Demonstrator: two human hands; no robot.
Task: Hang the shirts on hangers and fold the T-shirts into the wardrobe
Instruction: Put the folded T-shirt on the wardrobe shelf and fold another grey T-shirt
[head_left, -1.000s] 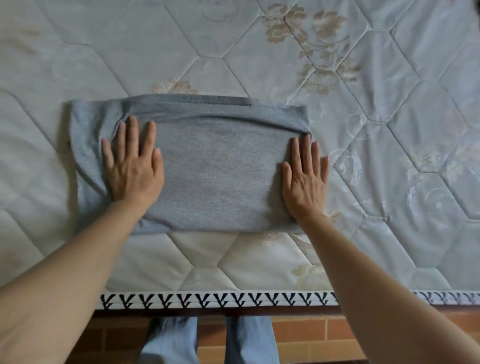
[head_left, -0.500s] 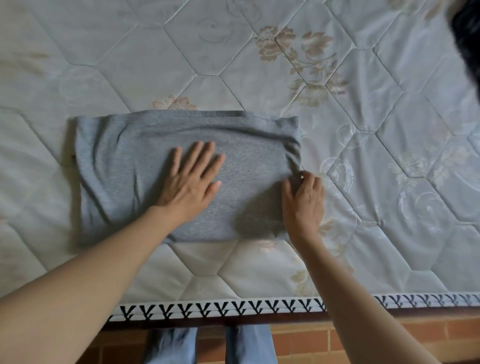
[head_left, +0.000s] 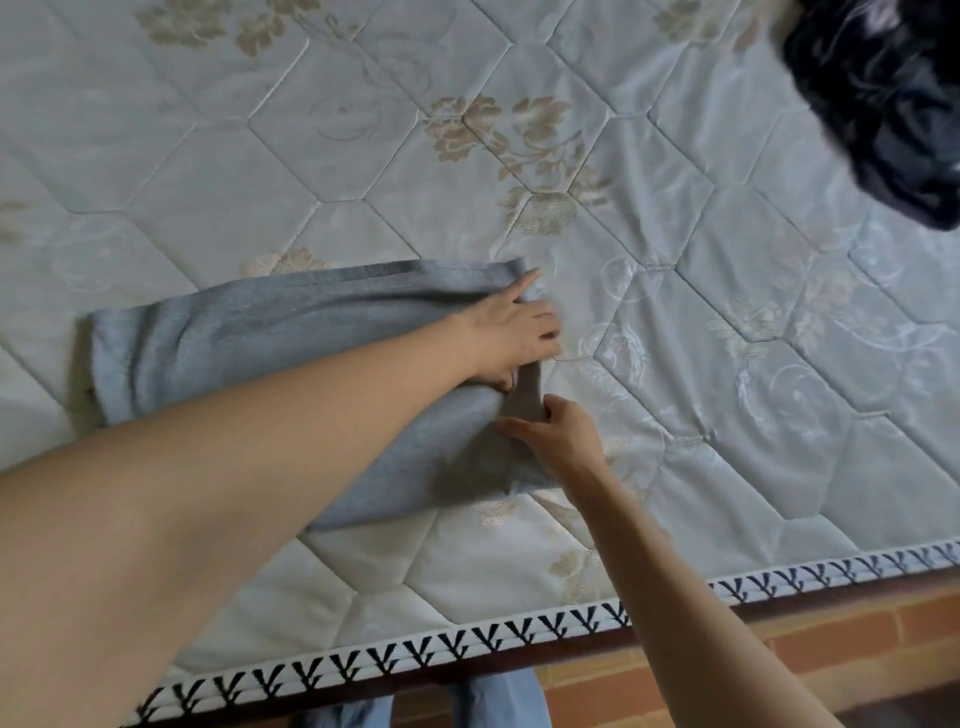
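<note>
A grey T-shirt (head_left: 249, 332), folded into a wide rectangle, lies on the quilted mattress (head_left: 363, 156). My left hand (head_left: 511, 332) has reached across to the shirt's right edge, and its fingers curl round that edge near the far corner. My right hand (head_left: 558, 441) pinches the same right edge nearer to me, lifting a small flap of cloth between the two hands. My left forearm covers much of the shirt's front part.
A dark, shiny bundle of cloth (head_left: 883, 104) lies at the far right corner of the mattress. The mattress border with black V marks (head_left: 467, 639) runs along the near side, above a dark bed frame and a brick-patterned floor (head_left: 831, 639).
My left hand has moved from the shirt's middle to its right edge and taken hold there. My right hand keeps its pinch on that edge. The view has swung right.
</note>
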